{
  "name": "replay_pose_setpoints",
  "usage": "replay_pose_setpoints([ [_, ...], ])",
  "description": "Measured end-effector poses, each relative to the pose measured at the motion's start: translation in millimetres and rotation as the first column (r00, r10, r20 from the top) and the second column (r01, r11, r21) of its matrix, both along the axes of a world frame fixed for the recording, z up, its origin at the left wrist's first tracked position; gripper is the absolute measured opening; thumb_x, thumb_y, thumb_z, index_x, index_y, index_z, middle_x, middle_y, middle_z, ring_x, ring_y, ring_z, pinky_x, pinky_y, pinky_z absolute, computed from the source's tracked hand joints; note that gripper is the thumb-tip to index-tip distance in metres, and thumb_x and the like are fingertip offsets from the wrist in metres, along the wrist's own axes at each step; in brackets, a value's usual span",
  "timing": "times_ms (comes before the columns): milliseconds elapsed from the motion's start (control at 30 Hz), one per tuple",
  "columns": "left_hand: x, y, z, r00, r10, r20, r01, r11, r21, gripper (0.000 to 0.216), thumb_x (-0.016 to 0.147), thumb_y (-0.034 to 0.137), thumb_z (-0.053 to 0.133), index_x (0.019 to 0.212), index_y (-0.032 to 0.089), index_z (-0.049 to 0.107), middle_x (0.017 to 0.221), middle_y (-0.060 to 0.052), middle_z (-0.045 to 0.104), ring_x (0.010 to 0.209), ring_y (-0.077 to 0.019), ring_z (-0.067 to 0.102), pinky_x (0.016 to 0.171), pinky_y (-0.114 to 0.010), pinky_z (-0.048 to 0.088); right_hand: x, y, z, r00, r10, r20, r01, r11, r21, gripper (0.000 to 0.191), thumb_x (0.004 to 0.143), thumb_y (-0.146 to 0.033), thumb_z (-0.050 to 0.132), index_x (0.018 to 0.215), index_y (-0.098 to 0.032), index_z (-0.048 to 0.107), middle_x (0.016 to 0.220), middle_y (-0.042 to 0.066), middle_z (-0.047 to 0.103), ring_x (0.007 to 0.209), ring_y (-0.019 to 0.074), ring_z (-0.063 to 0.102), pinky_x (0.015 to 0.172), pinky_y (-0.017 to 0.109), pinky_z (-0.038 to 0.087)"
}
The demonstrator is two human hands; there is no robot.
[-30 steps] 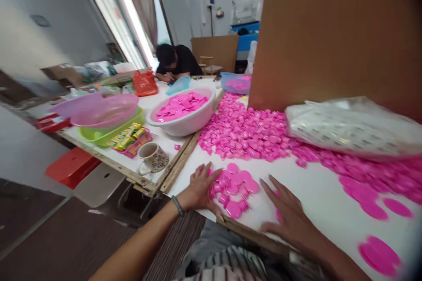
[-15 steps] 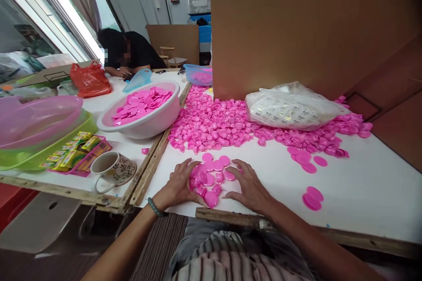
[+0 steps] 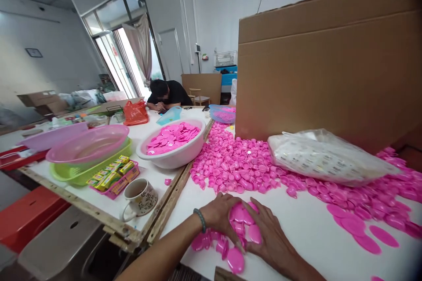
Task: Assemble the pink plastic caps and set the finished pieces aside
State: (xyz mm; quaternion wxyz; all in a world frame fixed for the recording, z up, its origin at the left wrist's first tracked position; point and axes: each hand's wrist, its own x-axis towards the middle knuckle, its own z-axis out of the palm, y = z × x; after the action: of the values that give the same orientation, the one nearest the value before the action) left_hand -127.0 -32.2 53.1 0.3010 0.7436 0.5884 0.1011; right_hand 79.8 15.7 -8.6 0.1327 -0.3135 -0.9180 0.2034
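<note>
Drawn closer together, the left hand [image 3: 218, 216] and right hand [image 3: 268, 238] cup (loosely curled) the pink discs [image 3: 242, 220] between them.

We saw the heap of small round pink plastic lids [image 3: 242, 224] as smooth and glossy, catching the light. The flat white worktop [image 3: 313, 237] beneath them looked smooth and faintly shiny, its bare wooden edge strip [image 3: 170, 202] rough and worn. The big brown cardboard box [image 3: 329, 66] was matt. The clear crinkled plastic bag [image 3: 326, 158] glistened. The round white plastic basin [image 3: 174, 156] looked sleek, and the patterned ceramic mug [image 3: 145, 198] glazed.
</note>
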Motion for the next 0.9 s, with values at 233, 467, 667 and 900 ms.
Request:
replay_pose_setpoints([
  [233, 21, 15, 8.0, 0.980, 0.047, 0.195, -0.044, 0.999, -0.020, 0.084, 0.042, 0.046, 0.080, 0.116, 0.020, 0.051, 0.111, -0.008, 0.057, 0.099, -0.0261, 0.053, 0.084, -0.035, 0.043, 3, -3, 4.8, 0.992, -0.090, -0.085, 0.094, 0.995, 0.036, 0.069, 0.078, -0.050, 0.050, 0.138, -0.023, 0.029, 0.137, 0.013, 0.032, 0.123, 0.0319, 0.030, 0.096, 0.047, 0.034],
  [467, 13, 1, 26.5, 0.989, -0.045, 0.144, 0.053, 0.997, -0.054, 0.084, 0.050, 0.048, 0.076, 0.124, 0.024, 0.045, 0.116, -0.007, 0.056, 0.105, -0.0256, 0.051, 0.088, -0.033, 0.040, 20, -5, 17.7, 1.000, -0.012, -0.019, 0.009, 0.991, -0.132, 0.085, 0.068, -0.057, 0.060, 0.138, -0.026, 0.025, 0.135, 0.010, 0.031, 0.124, 0.0285, 0.027, 0.100, 0.044, 0.028],
  [667, -15, -20, 36.3, 0.998, -0.030, -0.054, 0.027, 0.998, -0.048, 0.092, 0.053, 0.058, 0.071, 0.132, 0.027, 0.035, 0.130, -0.008, 0.045, 0.116, -0.0284, 0.041, 0.096, -0.038, 0.034, 26, 1, 26.2, 0.996, 0.085, 0.041, -0.074, 0.970, -0.230, 0.106, 0.059, -0.071, 0.057, 0.141, -0.028, 0.007, 0.146, 0.009, 0.011, 0.132, 0.0299, 0.011, 0.104, 0.047, 0.018],
  [900, -17, -10, 11.6, 0.991, 0.058, -0.124, -0.064, 0.997, -0.049, 0.089, 0.059, 0.053, 0.068, 0.134, 0.022, 0.032, 0.132, -0.012, 0.040, 0.119, -0.0296, 0.038, 0.096, -0.039, 0.035, 0, 5, 27.1, 0.989, 0.113, 0.092, -0.103, 0.989, -0.111, 0.091, 0.065, -0.069, 0.053, 0.140, -0.031, 0.017, 0.147, 0.008, 0.012, 0.129, 0.0328, 0.015, 0.100, 0.050, 0.021],
])
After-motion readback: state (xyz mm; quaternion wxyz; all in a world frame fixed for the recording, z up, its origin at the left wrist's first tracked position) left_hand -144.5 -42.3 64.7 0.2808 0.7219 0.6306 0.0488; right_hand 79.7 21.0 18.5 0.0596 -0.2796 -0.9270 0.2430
